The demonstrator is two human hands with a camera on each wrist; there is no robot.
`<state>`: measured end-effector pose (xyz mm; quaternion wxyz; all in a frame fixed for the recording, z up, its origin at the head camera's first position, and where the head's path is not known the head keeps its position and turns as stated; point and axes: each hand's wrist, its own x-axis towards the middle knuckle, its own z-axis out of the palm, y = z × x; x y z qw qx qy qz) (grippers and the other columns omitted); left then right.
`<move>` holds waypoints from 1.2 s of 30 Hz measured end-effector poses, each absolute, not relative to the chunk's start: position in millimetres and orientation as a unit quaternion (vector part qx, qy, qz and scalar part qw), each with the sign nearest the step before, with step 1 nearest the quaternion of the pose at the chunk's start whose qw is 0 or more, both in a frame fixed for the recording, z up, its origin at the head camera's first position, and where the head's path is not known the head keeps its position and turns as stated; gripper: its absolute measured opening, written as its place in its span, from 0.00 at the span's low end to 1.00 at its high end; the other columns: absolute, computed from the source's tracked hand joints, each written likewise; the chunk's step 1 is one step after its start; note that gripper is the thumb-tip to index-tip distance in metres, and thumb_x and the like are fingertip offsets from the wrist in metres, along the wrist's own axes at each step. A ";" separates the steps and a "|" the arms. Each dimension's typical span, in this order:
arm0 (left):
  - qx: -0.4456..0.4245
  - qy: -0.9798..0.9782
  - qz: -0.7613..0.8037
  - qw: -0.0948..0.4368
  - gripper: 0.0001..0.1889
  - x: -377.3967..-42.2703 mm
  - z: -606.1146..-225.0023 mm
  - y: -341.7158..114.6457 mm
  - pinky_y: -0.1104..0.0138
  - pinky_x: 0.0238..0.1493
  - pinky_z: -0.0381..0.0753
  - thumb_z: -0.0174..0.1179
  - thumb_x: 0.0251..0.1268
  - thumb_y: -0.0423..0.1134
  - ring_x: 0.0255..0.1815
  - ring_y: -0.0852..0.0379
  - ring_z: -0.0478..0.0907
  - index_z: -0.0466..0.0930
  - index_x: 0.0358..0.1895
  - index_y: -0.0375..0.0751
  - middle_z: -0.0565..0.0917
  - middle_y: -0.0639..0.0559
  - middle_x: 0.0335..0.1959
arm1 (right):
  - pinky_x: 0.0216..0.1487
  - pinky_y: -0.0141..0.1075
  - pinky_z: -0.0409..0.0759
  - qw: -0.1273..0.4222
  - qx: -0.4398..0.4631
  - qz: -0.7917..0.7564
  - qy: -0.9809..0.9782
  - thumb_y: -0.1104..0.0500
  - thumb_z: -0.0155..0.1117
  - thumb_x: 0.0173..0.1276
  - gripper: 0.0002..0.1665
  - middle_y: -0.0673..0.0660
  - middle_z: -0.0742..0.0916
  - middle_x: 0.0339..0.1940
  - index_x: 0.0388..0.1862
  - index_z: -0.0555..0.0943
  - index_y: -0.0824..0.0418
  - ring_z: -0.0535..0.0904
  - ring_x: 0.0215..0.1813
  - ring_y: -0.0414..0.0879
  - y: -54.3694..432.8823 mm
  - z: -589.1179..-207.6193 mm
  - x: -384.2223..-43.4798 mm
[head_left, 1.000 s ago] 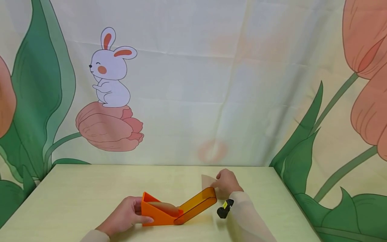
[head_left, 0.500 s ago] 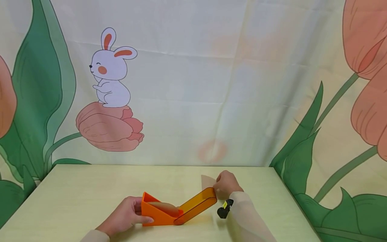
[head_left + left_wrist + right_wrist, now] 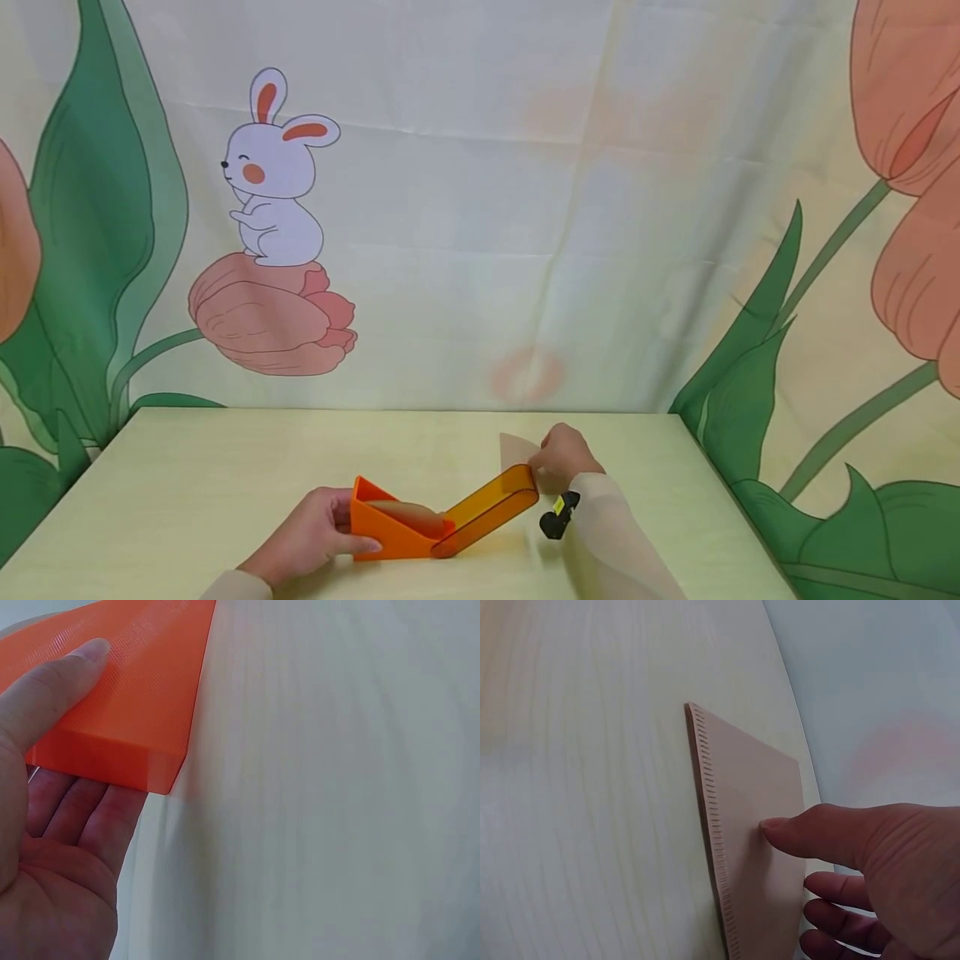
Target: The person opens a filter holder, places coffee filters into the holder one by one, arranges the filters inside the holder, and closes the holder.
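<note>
Near the front of the bench (image 3: 225, 467), an orange holder (image 3: 390, 533) sits with its amber lid (image 3: 487, 508) swung out to the right, and a tan stack (image 3: 408, 512) shows inside. Only the head view takes in the lid and that stack; the left wrist view shows just the holder's outer walls, but reveals the fingers reaching behind it, mostly hidden from the head. The left hand (image 3: 307, 537) grips the holder's end, thumb flat on the near face, forearm coming from the lower left. Beyond the lid's raised tip, the right hand (image 3: 566, 458) pinches a tan paper piece (image 3: 757, 780), forearm angled up from the lower right. Its right wrist view alone shows short marks along one paper edge, the thumb on its face and three fingers curled beside it.
</note>
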<state>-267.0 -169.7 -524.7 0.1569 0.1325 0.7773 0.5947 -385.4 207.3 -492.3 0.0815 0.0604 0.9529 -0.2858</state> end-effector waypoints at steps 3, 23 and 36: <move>0.143 0.780 0.591 0.147 0.25 -267.2 -524.1 -170.7 0.70 0.49 0.84 0.77 0.56 0.45 0.49 0.51 0.84 0.86 0.58 0.47 0.90 0.51 0.51 | 0.40 0.41 0.82 0.088 0.059 -0.285 0.953 0.62 0.69 0.61 0.06 0.57 0.84 0.36 0.36 0.84 0.63 0.78 0.39 0.53 208.9 -493.4 -388.2; 0.158 0.772 0.597 0.151 0.26 -267.8 -523.2 -172.1 0.69 0.54 0.86 0.78 0.55 0.44 0.49 0.51 0.87 0.84 0.58 0.43 0.90 0.49 0.52 | 0.60 0.53 0.83 0.054 0.034 -0.270 0.961 0.61 0.77 0.59 0.24 0.61 0.87 0.51 0.54 0.83 0.67 0.80 0.47 0.54 207.2 -493.5 -394.5; 0.150 0.777 0.592 0.154 0.26 -267.3 -521.2 -171.6 0.68 0.54 0.86 0.78 0.55 0.44 0.48 0.51 0.86 0.84 0.58 0.44 0.89 0.49 0.52 | 0.52 0.47 0.84 0.039 0.024 -0.275 0.960 0.62 0.77 0.57 0.16 0.56 0.86 0.39 0.43 0.83 0.63 0.78 0.41 0.52 205.8 -496.1 -395.2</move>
